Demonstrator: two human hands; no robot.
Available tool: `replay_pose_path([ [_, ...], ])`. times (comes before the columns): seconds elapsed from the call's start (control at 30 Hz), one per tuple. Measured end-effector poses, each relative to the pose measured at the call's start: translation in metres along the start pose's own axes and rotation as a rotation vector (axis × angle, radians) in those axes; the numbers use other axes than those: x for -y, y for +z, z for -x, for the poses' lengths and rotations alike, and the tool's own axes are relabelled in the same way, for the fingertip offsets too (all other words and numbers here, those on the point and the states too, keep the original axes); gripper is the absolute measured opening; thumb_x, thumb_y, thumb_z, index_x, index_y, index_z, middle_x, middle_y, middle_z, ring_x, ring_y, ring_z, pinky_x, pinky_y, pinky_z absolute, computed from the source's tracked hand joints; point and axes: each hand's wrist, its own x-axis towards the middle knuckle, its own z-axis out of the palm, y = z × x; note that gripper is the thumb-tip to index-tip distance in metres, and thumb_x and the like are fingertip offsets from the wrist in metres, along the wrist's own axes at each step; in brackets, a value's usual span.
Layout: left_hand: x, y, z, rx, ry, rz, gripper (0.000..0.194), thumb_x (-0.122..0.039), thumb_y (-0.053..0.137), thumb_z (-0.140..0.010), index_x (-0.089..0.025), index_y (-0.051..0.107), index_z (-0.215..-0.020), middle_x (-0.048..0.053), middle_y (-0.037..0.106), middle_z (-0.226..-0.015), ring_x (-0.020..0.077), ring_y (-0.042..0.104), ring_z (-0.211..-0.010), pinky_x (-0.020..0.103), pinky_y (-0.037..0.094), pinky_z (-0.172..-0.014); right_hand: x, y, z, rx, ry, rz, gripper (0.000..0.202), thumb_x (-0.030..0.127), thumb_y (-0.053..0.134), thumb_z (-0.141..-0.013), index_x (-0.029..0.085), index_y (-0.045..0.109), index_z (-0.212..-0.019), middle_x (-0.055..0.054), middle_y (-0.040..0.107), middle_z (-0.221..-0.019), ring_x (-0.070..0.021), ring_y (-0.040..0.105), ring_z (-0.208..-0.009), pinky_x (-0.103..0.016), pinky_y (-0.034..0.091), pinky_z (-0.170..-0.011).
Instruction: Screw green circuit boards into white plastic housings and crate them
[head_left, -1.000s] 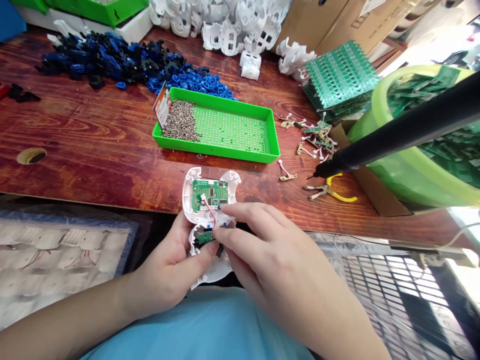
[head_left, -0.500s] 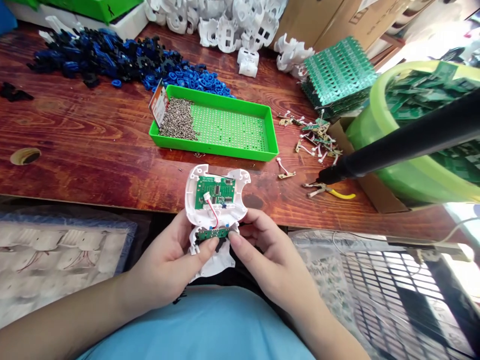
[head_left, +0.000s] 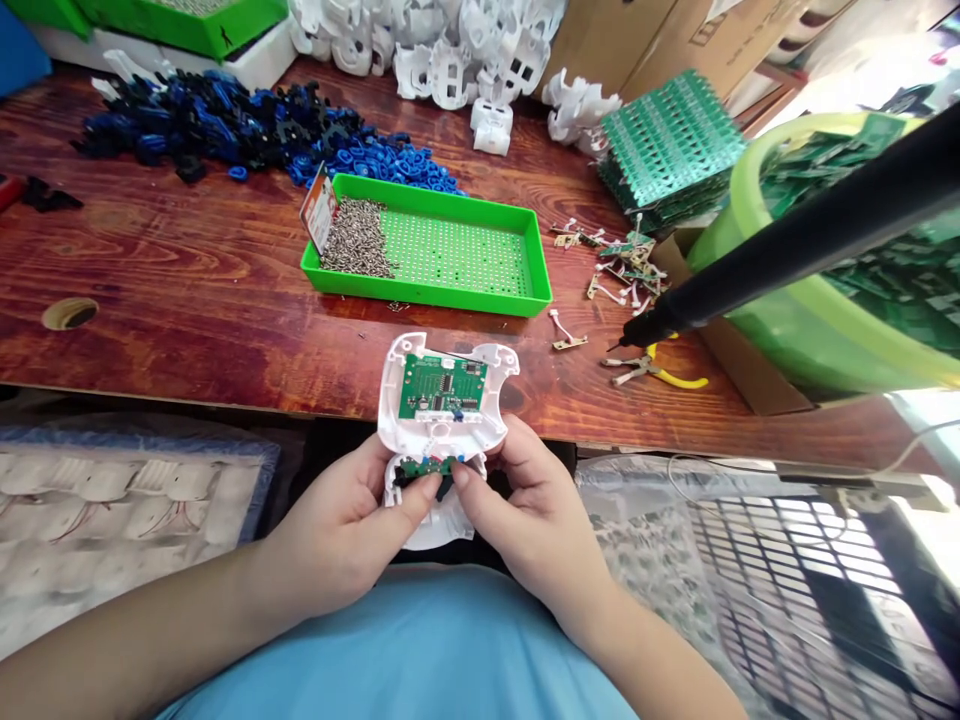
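Note:
Near the table's front edge, a white plastic housing (head_left: pixel 491 425) holds a green circuit board (head_left: pixel 427 385). Below it, a second white shell (head_left: pixel 439 530) carries a smaller green board (head_left: pixel 427 466) with black parts under it. My left hand (head_left: pixel 345 525) grips the left side of the two shells, its thumb on the small board's lower edge. My right hand (head_left: pixel 536 510) holds the right side, with the thumb at the small board's right end. Most of the fingers behind the shells are hidden.
A green tray (head_left: pixel 435 295) of screws lies ahead. Pliers (head_left: pixel 679 381), a black screwdriver (head_left: pixel 690 305) and small wired boards (head_left: pixel 622 270) are at right, beside a green tub (head_left: pixel 757 320). Blue and black parts (head_left: pixel 202 120) are piled at back left.
The white connector on the red and white wire, which stood over the large board, no longer shows there. The shells have shifted slightly right in view.

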Motion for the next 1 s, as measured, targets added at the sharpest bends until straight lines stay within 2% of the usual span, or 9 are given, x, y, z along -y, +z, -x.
replay_pose_path([
  [0.27, 0.001, -0.005, -0.006, -0.078, -0.134, 0.23, 0.038, -0.028, 0.066, -0.082, -0.02, 0.059, -0.119, 0.005, 0.072, -0.11, 0.0224, 0.066, -0.1, 0.024, 0.053, -0.083, 0.004, -0.016, 0.002, 0.123, -0.001, 0.168, 0.017, 0.032, 0.057, -0.087, 0.023, 0.063, -0.1, -0.003, 0.062, -0.092, -0.0144, 0.059, -0.082, -0.027, 0.048, -0.074],
  [0.33, 0.0, -0.007, -0.008, -0.136, -0.166, 0.333, 0.036, -0.027, 0.071, -0.079, -0.021, 0.061, -0.113, 0.004, 0.073, -0.107, 0.0219, 0.068, -0.096, 0.025, 0.054, -0.082, 0.007, -0.03, -0.001, -0.097, -0.151, 0.238, 0.016, 0.029, 0.059, -0.087, 0.023, 0.064, -0.1, -0.003, 0.063, -0.094, -0.0145, 0.06, -0.084, -0.027, 0.048, -0.074],
  [0.43, -0.006, -0.01, -0.013, -0.185, -0.213, 0.481, 0.036, -0.024, 0.076, -0.071, -0.021, 0.063, -0.105, 0.004, 0.075, -0.099, 0.0216, 0.071, -0.081, 0.028, 0.056, -0.074, 0.012, -0.059, -0.02, -0.768, -0.543, 0.249, 0.016, 0.023, 0.063, -0.083, 0.021, 0.064, -0.099, -0.003, 0.061, -0.092, -0.0159, 0.059, -0.083, -0.031, 0.048, -0.075],
  [0.5, -0.011, -0.011, -0.019, -0.164, -0.238, 0.535, 0.035, -0.023, 0.078, -0.068, -0.02, 0.065, -0.1, 0.005, 0.075, -0.093, 0.023, 0.071, -0.077, 0.029, 0.057, -0.069, 0.018, -0.082, -0.041, -0.986, -0.763, 0.213, 0.024, 0.022, 0.066, -0.08, 0.023, 0.063, -0.104, -0.003, 0.059, -0.101, -0.0183, 0.058, -0.093, -0.034, 0.047, -0.083],
  [0.53, -0.012, -0.012, -0.023, -0.149, -0.249, 0.543, 0.034, -0.022, 0.078, -0.066, -0.019, 0.066, -0.097, 0.004, 0.075, -0.089, 0.0236, 0.071, -0.077, 0.029, 0.056, -0.068, 0.022, -0.094, -0.052, -0.967, -0.824, 0.197, 0.029, 0.022, 0.067, -0.08, 0.027, 0.061, -0.108, -0.001, 0.058, -0.106, -0.019, 0.057, -0.1, -0.034, 0.046, -0.088],
  [0.6, -0.014, -0.014, -0.032, -0.122, -0.258, 0.548, 0.031, -0.022, 0.079, -0.065, -0.018, 0.068, -0.093, 0.004, 0.075, -0.084, 0.0238, 0.071, -0.079, 0.028, 0.056, -0.069, 0.028, -0.112, -0.072, -0.781, -0.818, 0.17, 0.037, 0.023, 0.067, -0.079, 0.035, 0.058, -0.113, 0.003, 0.058, -0.109, -0.018, 0.057, -0.107, -0.033, 0.045, -0.092],
  [0.7, -0.014, -0.016, -0.044, -0.08, -0.277, 0.573, 0.031, -0.023, 0.08, -0.064, -0.018, 0.068, -0.091, 0.004, 0.074, -0.083, 0.0226, 0.07, -0.079, 0.027, 0.055, -0.067, 0.034, -0.123, -0.093, -0.62, -0.675, 0.064, 0.038, 0.019, 0.068, -0.076, 0.035, 0.06, -0.11, 0.003, 0.064, -0.093, -0.0177, 0.065, -0.083, -0.033, 0.051, -0.078],
  [0.87, -0.013, -0.016, -0.054, -0.076, -0.36, 0.611, 0.031, -0.027, 0.079, -0.067, -0.018, 0.067, -0.095, 0.003, 0.073, -0.082, 0.0191, 0.069, -0.078, 0.026, 0.054, -0.069, 0.043, -0.108, -0.116, -0.665, -0.737, -0.071, 0.024, 0.019, 0.06, -0.07, 0.025, 0.067, -0.093, 0.004, 0.058, -0.058, -0.0133, 0.052, -0.048, -0.027, 0.044, -0.045],
  [1.0, -0.011, -0.015, -0.055, -0.071, -0.391, 0.618, 0.032, -0.027, 0.077, -0.071, -0.019, 0.067, -0.1, 0.002, 0.074, -0.085, 0.0159, 0.067, -0.077, 0.022, 0.051, -0.066, 0.052, -0.082, -0.147, -0.648, -0.869, -0.136, 0.014, 0.036, 0.057, -0.082, 0.024, 0.063, -0.087, 0.006, 0.054, -0.053, -0.0105, 0.047, -0.04, -0.024, 0.037, -0.036],
])
